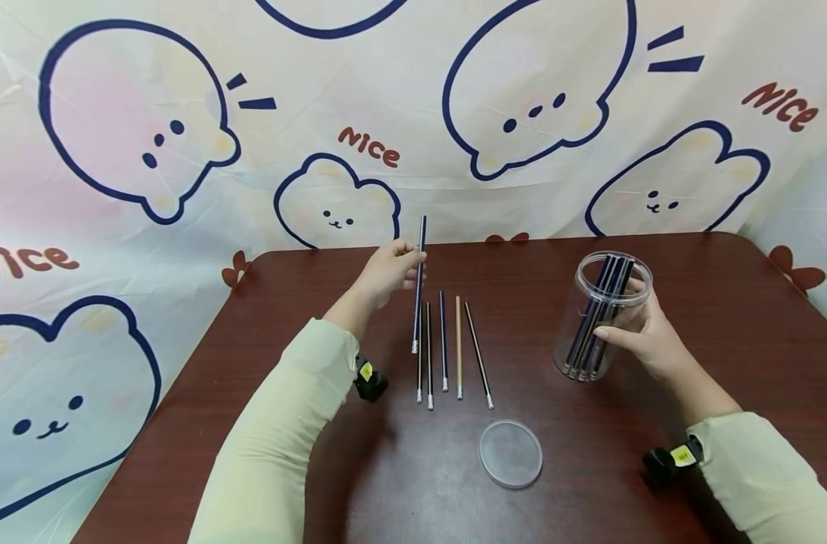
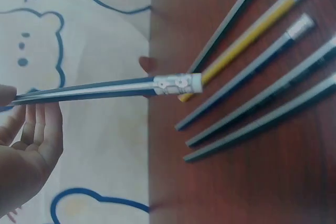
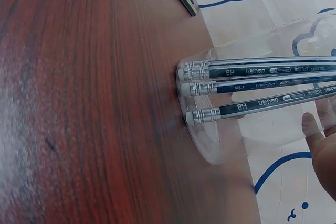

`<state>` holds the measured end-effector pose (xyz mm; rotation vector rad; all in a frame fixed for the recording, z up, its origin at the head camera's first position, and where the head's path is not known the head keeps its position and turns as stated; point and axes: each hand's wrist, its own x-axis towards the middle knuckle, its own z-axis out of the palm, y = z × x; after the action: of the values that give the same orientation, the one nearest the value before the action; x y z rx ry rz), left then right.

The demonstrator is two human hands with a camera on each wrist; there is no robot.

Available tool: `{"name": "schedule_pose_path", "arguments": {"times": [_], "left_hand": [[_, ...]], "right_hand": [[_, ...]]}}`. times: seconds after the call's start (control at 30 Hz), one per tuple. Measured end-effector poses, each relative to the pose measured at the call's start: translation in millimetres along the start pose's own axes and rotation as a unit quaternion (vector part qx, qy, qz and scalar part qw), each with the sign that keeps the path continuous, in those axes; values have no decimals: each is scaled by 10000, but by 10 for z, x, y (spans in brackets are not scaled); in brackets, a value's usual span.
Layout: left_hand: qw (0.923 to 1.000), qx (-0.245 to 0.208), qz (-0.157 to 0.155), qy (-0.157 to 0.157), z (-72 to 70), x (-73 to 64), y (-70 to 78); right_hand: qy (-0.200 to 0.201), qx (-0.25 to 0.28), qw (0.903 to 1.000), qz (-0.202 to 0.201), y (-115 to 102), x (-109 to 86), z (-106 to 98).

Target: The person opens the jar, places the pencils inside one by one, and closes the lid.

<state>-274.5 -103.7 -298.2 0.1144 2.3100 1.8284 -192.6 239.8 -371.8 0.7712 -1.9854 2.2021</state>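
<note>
My left hand [image 1: 391, 270] pinches a dark blue pencil [image 1: 419, 283] near its upper part, eraser end down. In the left wrist view that pencil [image 2: 115, 88] shows a silver ferrule and white eraser. Below it, several pencils lie side by side on the table: dark ones such as the blue pencil [image 1: 444, 340], and one yellow pencil [image 1: 459, 347]. My right hand [image 1: 648, 336] grips a clear plastic jar [image 1: 568, 332] around its side. Inside lean several dark pencils [image 1: 600, 313], eraser ends at the bottom; the right wrist view shows "HB" on them.
A round clear lid [image 1: 511, 454] lies on the dark red-brown wooden table [image 1: 250, 453], in front of the row of pencils. Behind the table hangs a pale cloth [image 1: 427, 91] printed with cartoon bears and the word "Nice".
</note>
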Motion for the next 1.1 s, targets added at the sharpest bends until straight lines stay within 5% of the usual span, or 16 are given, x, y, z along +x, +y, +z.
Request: {"name": "schedule_pose_path", "arguments": {"times": [0.5, 0.7, 0.97, 1.1], "left_hand": [[9969, -476, 595, -183, 195, -46, 494], [9935, -697, 838, -313, 347, -62, 698], [9870, -1025, 1170, -400, 565, -60, 967], [9835, -1132, 1323, -499, 667, -104, 1109]], "right_hand": [[-24, 140, 9999, -50, 30, 1, 18], [-162, 658, 9973, -282, 148, -1, -73], [-38, 305, 9993, -203, 25, -14, 13], [-117, 410, 9987, -269, 205, -1, -117]]}}
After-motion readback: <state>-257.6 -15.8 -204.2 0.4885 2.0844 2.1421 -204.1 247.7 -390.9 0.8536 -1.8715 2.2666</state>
